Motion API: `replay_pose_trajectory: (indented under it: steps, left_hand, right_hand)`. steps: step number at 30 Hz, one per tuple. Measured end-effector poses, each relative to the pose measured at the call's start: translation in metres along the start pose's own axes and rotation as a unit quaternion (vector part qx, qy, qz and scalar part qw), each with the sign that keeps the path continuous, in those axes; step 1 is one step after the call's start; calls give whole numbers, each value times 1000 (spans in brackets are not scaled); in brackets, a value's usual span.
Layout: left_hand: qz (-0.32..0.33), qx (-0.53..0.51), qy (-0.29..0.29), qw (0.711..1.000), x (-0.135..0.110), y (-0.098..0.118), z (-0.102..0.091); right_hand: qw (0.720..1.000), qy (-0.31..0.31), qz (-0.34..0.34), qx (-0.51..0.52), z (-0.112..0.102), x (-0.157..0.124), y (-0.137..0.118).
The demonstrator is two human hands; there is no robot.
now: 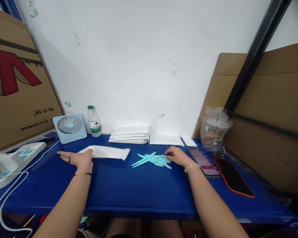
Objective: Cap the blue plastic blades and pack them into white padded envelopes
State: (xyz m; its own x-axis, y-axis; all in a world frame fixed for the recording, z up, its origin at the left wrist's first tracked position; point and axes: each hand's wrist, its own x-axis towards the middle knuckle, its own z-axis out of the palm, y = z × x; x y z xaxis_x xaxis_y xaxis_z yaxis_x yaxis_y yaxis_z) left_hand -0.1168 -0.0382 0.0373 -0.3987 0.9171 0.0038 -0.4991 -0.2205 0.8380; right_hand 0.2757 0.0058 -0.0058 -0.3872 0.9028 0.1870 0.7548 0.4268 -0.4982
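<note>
My left hand (79, 160) is at the left with its fingers stretched out, its thumb resting at the near end of a flat white packet (110, 152) lying on the blue table. At the middle lies a loose crossed pile of thin turquoise sticks (152, 159) with tapered ends. My right hand (176, 155) is at the pile's right end, fingers curled down and pinched on the end of a turquoise stick. The fingertips partly hide what they grip.
Against the wall stand a stack of white packets (129, 135), a flat white packet (166, 140), a water bottle (94, 122) and a light-blue fan (70, 127). A power strip (27, 153) with cables is left. Two phones (204, 161) and a bagged drink cup (215, 129) stand right.
</note>
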Motion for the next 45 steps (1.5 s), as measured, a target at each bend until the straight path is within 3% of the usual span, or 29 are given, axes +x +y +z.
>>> replay_pose_trajectory:
  steps: [4, 6, 7, 9, 10, 12, 14, 16, 18, 20, 22, 24, 26, 30, 34, 37, 41, 45]
  left_hand:
    - [118, 146, -73, 979, -17, -22, 39]
    - [181, 275, -165, 930, -29, -41, 55]
    - [207, 351, -236, 882, -35, -52, 62]
    - [239, 494, -390, 739, -49, -74, 72]
    - [247, 551, -437, 666, -56, -83, 75]
    - [249, 617, -493, 561, -69, -97, 78]
    - [247, 640, -526, 503, -79, -103, 79]
    - [253, 635, -552, 477, -89, -103, 79]
    - [266, 617, -574, 468, -95, -101, 80]
    - [283, 603, -571, 480, -94, -99, 85]
    - [303, 605, -515, 526, -84, -99, 93]
    - [315, 616, -418, 589, -65, -100, 103]
    - [309, 621, -376, 615, -43, -103, 111]
    - [266, 598, -422, 628, -7, -110, 115]
    - [250, 619, -373, 644, 9, -118, 106]
    - [240, 633, -376, 633, 11, -120, 101]
    - [254, 622, -368, 643, 4, -118, 101]
    - [247, 613, -422, 621, -5, -114, 102]
  right_hand:
    - [1000, 2, -2, -4, 11, 5, -4]
    - [1000, 2, -3, -2, 13, 6, -5]
    - [1000, 4, -4, 0, 13, 6, -4]
    - [1000, 14, 2, 3, 13, 5, -3]
    - [1000, 20, 7, 4, 12, 5, -1]
    - [999, 30, 22, 6, 11, 6, 1]
    - [999, 35, 33, 7, 11, 7, 4]
    - [999, 37, 39, 10, 11, 8, 5]
    - [999, 35, 37, 15, 11, 9, 5]
    - [999, 32, 31, 20, 11, 9, 2]
    - [999, 31, 17, 31, 10, 8, -4]
    - [998, 34, -6, 49, 10, 7, -10]
    - [997, 38, -29, 67, 9, 7, -17]
    - [995, 29, -34, 86, 9, 8, -18]
    - [995, 40, 17, 94, 8, 10, -4]
    - [995, 27, 41, 87, 6, 10, 3]
    - [998, 31, 14, 59, 2, 6, 1]
    - [994, -62, 35, 87, 1, 1, -3]
